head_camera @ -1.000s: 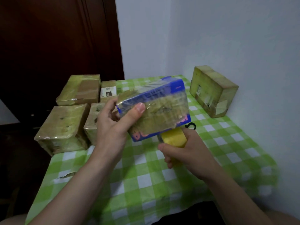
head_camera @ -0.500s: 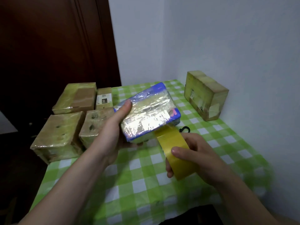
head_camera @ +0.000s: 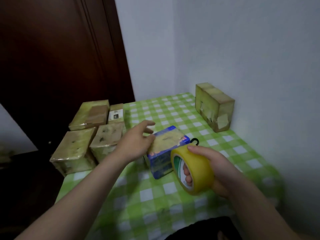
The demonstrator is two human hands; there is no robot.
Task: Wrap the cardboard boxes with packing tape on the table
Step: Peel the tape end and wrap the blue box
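Touching the blue box (head_camera: 168,148) on the surface (head_camera: 225,151) with the left hand (head_camera: 136,144), fingers uncurled; gripping the tape roll (head_camera: 197,168) in the right hand (head_camera: 215,164) just beside it. Long axis pointing away.

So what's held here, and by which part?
Right hand grips the tape roll, fingers through its core; left hand only rests on the blue box.

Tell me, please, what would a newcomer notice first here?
The yellow tape roll, gripped by the right hand near the front, stands out most. Just behind it a blue box sits on the green checked tablecloth, the left hand open at its top. Taped brown boxes cluster at the table's left edge.
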